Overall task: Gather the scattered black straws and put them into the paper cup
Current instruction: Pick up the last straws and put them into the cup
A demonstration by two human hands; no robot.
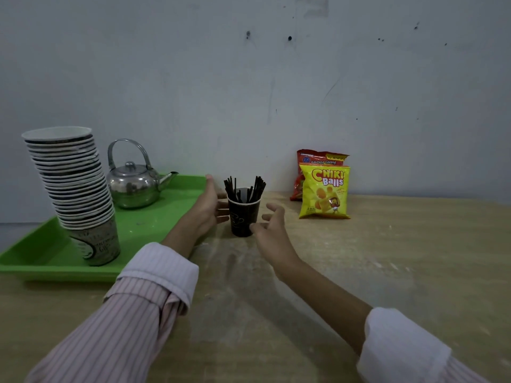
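Paper cup [243, 218] upright — black straws [245, 187] inside.

Both arms extended from the near edge toward the far centre, converging. The left forearm [181, 237] ran diagonally from the near left. Its striped sleeve [124, 308] was rolled back into a cuff, leaving the forearm bare. The left hand [210, 205] stood on edge, palm facing right, fingers straight, thumb uppermost. The right forearm [318, 288] entered from the near right, and its sleeve cuff [403, 346] was likewise turned back. The right hand [269, 230] sat slightly nearer, palm turned left, fingers spread and loosely bent, gripping nothing. The two palms faced each other with a gap between them.
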